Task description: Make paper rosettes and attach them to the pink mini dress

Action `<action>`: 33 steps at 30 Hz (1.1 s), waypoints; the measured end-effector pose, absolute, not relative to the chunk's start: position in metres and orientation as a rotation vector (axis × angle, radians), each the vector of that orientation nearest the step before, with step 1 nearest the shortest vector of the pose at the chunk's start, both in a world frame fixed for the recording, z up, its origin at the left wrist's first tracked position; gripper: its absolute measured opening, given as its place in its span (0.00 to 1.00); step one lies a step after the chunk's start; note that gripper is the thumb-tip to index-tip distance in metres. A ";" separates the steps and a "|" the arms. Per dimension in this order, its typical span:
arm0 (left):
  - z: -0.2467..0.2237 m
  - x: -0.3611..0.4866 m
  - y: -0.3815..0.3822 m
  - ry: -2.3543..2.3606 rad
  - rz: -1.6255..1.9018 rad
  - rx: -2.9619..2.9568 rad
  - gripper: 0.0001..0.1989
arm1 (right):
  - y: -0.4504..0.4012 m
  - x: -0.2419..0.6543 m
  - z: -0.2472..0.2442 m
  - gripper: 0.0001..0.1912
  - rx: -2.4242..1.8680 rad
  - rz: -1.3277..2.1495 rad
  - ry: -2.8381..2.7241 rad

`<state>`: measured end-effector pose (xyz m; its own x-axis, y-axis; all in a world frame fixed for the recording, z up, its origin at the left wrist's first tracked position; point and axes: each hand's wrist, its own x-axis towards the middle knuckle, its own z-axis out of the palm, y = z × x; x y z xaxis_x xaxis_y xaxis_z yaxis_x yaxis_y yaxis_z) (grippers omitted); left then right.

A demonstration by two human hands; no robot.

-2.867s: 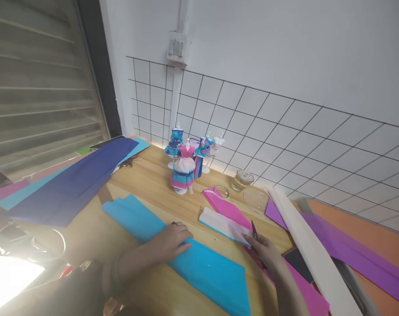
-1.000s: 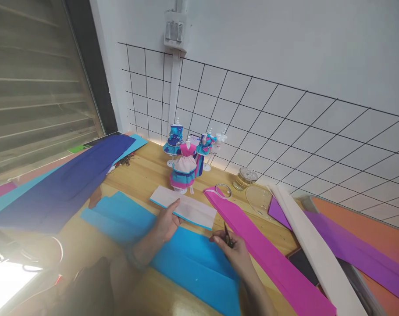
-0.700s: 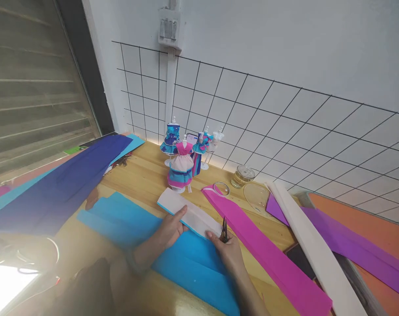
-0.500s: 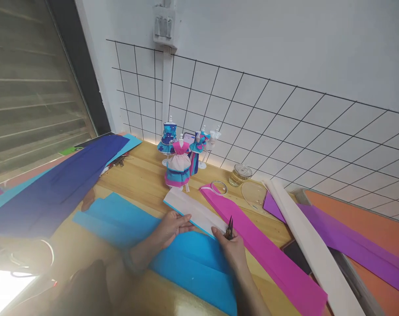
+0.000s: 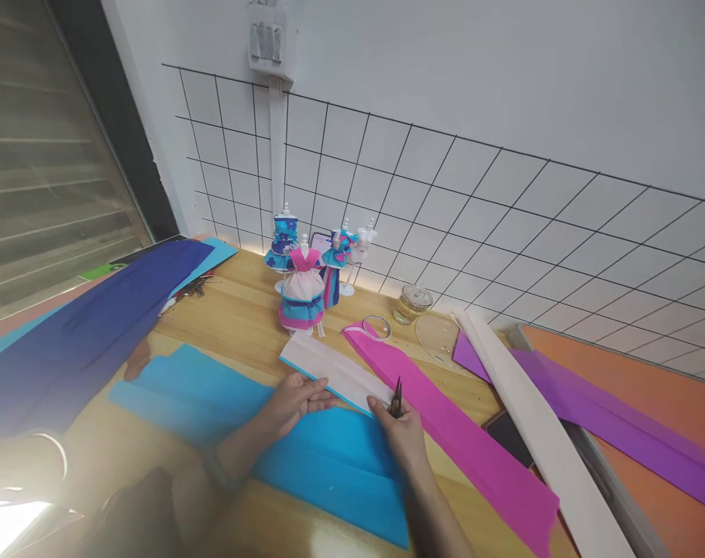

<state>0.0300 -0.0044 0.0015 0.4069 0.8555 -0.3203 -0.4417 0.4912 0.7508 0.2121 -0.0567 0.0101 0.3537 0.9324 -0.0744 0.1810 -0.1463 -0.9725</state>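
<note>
A pale pinkish-white fabric strip (image 5: pixel 336 366) with a blue lower edge is stretched between both hands above the table. My left hand (image 5: pixel 294 399) is closed on the strip's blue edge near its middle, thumb on top and fingers beneath. My right hand (image 5: pixel 406 438) pinches the strip's right end and also keeps a pair of small dark pointed snips (image 5: pixel 397 399) in its grip, tips upward. Their handles are mostly hidden by the fingers. Below the hands lies a wide blue fabric piece (image 5: pixel 341 457), partly covered by my forearms.
Small dress forms wear a pink-and-blue dress (image 5: pixel 302 283) and other outfits behind the strip. To the right lie a magenta strip (image 5: pixel 457 426), a white strip (image 5: pixel 538 418), a purple strip (image 5: pixel 613 422), a glass jar (image 5: pixel 411 304) and a ring (image 5: pixel 376 328). Dark blue fabric (image 5: pixel 114 318) covers the left.
The whole view has shifted, so everything appears slightly farther left. Both hands keep the same hold on the strip, which shows little movement of its own.
</note>
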 end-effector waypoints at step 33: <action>0.000 0.031 -0.014 0.818 0.840 0.678 0.12 | -0.057 0.206 0.008 0.19 -1.592 0.994 -0.937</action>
